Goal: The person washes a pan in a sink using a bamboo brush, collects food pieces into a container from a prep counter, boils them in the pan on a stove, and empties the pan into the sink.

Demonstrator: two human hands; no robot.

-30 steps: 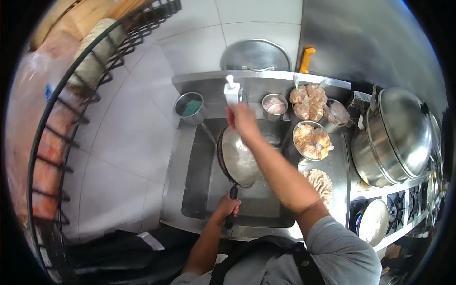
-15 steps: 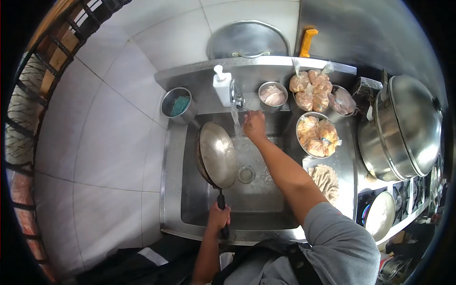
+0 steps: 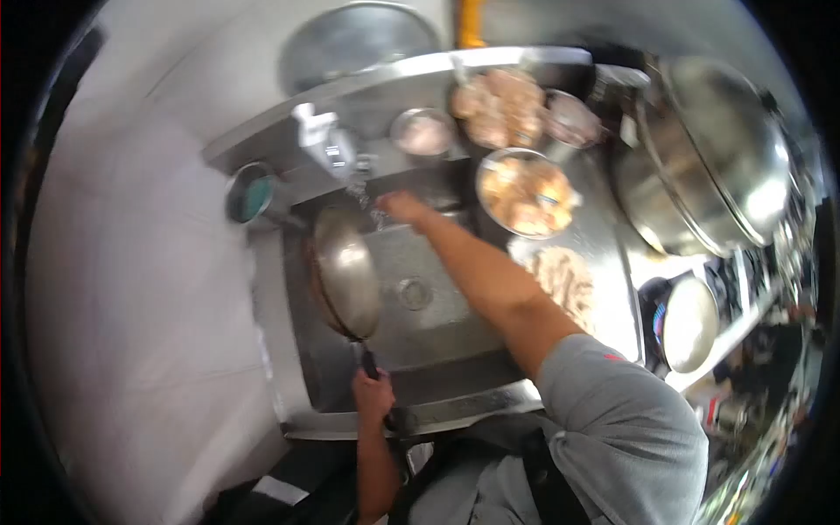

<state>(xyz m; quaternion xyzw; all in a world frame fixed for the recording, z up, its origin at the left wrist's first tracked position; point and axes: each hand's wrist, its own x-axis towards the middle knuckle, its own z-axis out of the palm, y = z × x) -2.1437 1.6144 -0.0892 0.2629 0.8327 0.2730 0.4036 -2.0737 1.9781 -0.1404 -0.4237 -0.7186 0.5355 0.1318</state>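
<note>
My left hand is wrapped round the black handle of a frying pan. The pan is tilted on its side in the left part of the metal sink, its pale inner face turned to the right. My right hand reaches to the back of the sink, beside the broken water stream under the tap. Motion smears its fingers, so their grip cannot be made out.
Behind the tap stands a white pump bottle. A metal pot with a green pad is at left. At right are a bowl of bagged food, a cloth, a large lidded pot and a pan by a burner flame.
My right hand has come off the tap's lever and sits lower, near the water. The stream now looks broken into drops. The whole view has shifted and blurred; my left hand keeps the pan.
</note>
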